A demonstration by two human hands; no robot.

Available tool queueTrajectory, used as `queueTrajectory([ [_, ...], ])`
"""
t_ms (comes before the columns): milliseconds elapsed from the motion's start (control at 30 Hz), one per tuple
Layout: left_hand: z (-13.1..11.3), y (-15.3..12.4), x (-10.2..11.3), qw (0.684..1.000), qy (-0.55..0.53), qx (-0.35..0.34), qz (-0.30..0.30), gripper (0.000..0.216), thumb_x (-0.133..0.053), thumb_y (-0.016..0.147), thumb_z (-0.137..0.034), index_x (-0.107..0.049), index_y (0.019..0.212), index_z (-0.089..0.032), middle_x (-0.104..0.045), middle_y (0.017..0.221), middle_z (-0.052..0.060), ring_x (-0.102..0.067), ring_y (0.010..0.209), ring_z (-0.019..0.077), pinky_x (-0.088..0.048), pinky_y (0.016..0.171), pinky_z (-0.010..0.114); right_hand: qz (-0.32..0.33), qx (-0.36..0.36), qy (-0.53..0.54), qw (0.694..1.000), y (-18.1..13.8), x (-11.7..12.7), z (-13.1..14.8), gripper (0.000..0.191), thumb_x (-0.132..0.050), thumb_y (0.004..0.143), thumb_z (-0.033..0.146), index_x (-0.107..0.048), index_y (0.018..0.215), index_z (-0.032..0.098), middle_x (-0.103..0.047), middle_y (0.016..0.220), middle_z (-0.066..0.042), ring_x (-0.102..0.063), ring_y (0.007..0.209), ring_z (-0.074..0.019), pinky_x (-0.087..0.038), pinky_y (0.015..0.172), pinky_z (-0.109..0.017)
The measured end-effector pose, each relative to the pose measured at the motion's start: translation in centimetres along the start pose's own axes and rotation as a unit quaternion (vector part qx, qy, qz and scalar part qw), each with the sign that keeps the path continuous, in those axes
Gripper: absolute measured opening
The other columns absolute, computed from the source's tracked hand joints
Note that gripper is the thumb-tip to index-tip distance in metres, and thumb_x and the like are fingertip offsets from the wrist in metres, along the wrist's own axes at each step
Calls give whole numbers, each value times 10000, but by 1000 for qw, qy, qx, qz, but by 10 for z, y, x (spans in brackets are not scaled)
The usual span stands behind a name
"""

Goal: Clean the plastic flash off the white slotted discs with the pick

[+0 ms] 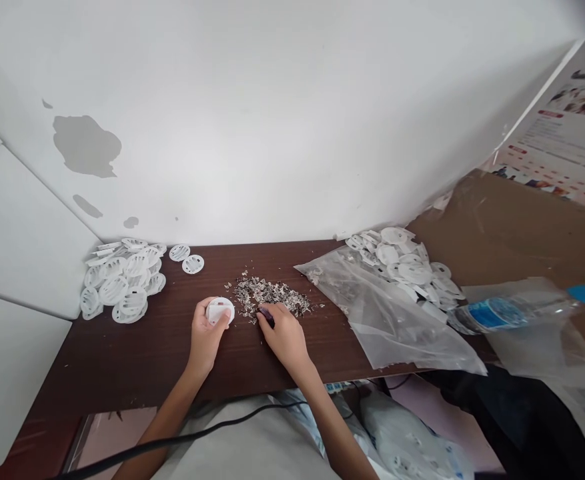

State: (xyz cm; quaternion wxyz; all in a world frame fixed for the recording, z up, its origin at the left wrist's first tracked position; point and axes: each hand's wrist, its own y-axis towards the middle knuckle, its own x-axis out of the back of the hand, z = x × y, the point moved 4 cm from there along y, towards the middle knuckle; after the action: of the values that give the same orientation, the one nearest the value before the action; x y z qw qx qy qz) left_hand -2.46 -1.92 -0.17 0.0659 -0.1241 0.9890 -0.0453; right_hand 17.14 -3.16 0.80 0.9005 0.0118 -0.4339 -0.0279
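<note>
A round white plastic disc (221, 309) with a small slot is gripped in my left hand (207, 333), the thumb lying across its face. My right hand (285, 337) is closed around a small dark tool (267, 316); its tip and most of its body are hidden. Just beyond the right hand lies a heap of small black and white scraps (272, 293) on the dark brown table (137, 360). The disc and the tool are apart from each other.
Slotted white discs (127, 280) are piled at the left, with two loose discs (193, 264) beside them. At the right, more white discs (402, 257) spill from a clear plastic bag (397, 320). A water bottle (502, 313) lies near it. A black cable (212, 433) crosses below.
</note>
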Motion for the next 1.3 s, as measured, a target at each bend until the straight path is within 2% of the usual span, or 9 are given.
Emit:
queueTrajectory([
  [267,6,-2,1,994,86,-58,33,434,-794,807,-429,-609,1127,-201,-681,1058,62,-666,897,185,-570,812,334,17,-12,9,1000,9,-2,1,154,-587,1012,288,-705,925,240,-714,1033,-40,-675,858,-197,-400,679,-262],
  [433,3,-2,-1,972,171,-117,109,313,-668,936,-380,-615,1200,-222,-705,1155,89,-703,1031,222,-590,904,371,3,0,60,998,15,-3,-2,144,-579,975,266,-650,854,229,-689,980,-56,-637,846,-210,-411,711,-283],
  [567,-11,-5,-4,899,285,-260,208,279,-537,974,-174,-696,1183,-268,-717,1281,80,-657,1264,254,-530,1108,471,-16,0,140,990,21,3,-10,174,-543,958,284,-586,800,223,-667,881,-64,-619,830,-230,-449,766,-322],
  [700,-13,-11,-1,834,356,-344,242,413,-484,939,-49,-735,1160,-291,-661,1425,70,-571,1403,275,-513,1152,524,-7,-12,187,982,22,8,-14,237,-487,995,376,-592,845,226,-699,862,-55,-635,792,-219,-476,744,-330],
  [767,-11,-14,-1,821,369,-355,251,442,-478,929,-29,-742,1159,-299,-651,1445,62,-580,1395,272,-516,1159,522,23,-36,279,959,18,4,-12,274,-510,992,452,-609,871,227,-709,873,-43,-605,693,-182,-463,647,-301],
  [867,-8,-17,-3,813,374,-360,262,442,-488,929,-30,-756,1151,-304,-653,1444,58,-586,1393,271,-492,1189,522,96,-106,468,872,11,-11,-5,346,-660,892,564,-595,860,225,-679,830,-6,-393,479,-90,-304,460,-246],
  [1000,-9,-18,-6,810,376,-359,270,415,-481,955,-45,-768,1122,-294,-632,1471,70,-575,1408,280,-490,1188,519,132,-158,581,787,8,-22,4,441,-800,781,588,-589,820,203,-586,693,48,-234,437,-35,-178,431,-223],
  [1167,-9,-19,-7,799,405,-338,289,411,-457,973,-54,-731,1178,-280,-579,1533,79,-578,1406,268,-519,1156,462,121,-172,593,777,10,-20,6,454,-829,769,593,-614,770,194,-329,504,120,-192,448,-47,-174,443,-224],
  [1300,-10,-19,-7,802,407,-328,288,336,-471,971,-71,-681,1158,-254,-632,1457,91,-638,1324,249,-559,1079,410,120,-169,590,780,10,-24,6,414,-853,737,541,-673,837,182,-393,558,98,-249,473,-52,-186,454,-227],
])
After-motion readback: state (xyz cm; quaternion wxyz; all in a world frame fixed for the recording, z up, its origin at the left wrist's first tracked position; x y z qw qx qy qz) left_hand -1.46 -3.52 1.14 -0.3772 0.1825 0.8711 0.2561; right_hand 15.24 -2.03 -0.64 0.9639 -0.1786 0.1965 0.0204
